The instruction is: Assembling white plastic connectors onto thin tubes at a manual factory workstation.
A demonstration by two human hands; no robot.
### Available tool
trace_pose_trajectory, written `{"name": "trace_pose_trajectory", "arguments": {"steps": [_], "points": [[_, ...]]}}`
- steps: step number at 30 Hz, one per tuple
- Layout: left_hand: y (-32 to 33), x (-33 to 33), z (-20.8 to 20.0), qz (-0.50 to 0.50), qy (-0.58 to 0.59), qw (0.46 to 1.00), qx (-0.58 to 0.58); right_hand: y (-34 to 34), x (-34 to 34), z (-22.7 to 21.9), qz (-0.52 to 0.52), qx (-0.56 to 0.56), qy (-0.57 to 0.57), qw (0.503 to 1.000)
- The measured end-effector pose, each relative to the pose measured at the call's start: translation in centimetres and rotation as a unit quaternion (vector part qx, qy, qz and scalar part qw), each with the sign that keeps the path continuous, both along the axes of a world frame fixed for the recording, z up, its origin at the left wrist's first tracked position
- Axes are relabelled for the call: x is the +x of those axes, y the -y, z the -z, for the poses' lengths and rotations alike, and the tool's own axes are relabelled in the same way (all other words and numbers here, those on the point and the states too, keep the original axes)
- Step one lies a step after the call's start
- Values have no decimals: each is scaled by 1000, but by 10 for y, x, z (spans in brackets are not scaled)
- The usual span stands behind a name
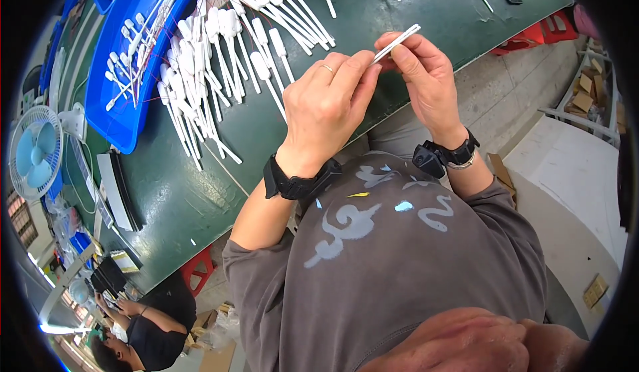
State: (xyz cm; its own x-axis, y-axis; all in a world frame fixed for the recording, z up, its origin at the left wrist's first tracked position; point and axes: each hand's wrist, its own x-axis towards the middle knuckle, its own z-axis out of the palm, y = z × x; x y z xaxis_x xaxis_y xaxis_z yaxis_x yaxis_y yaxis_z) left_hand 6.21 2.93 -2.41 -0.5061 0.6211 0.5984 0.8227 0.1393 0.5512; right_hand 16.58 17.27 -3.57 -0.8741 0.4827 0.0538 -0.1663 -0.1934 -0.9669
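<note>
Above the table's near edge, a thin white stick (403,38), seemingly split or doubled lengthwise, slants between my two hands. My left hand (326,99) is closed, fingertips pinched at the stick's lower end. The thumb and fingers of my right hand (429,79) pinch it nearer its upper end. The fingertips partly hide the stick, so I cannot tell whether anything else is between them. Left of my hands lies a pile of white paddle-headed sticks (193,72) with fine red wires, and one single paddle stick (267,82) is close to my left hand.
A blue tray (100,116) at the left holds more white sticks and red wires. Dark flat strips (120,189) lie on the green table (180,219). A fan (36,151) stands far left. Another person (156,325) works at lower left. Red stools (198,269) are beside the table.
</note>
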Motion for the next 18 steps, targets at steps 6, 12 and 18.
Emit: {"name": "trace_pose_trajectory", "arguments": {"steps": [6,12,18], "points": [[-1,-1,5,25,89,996,5,-4,-2,-10,-25,-45,28,998],[2,1,-3,77,248,965,-33,-15,-2,-24,-42,25,95,994],[6,-6,-8,122,468,873,-66,-18,1,-30,-74,45,139,986]]}}
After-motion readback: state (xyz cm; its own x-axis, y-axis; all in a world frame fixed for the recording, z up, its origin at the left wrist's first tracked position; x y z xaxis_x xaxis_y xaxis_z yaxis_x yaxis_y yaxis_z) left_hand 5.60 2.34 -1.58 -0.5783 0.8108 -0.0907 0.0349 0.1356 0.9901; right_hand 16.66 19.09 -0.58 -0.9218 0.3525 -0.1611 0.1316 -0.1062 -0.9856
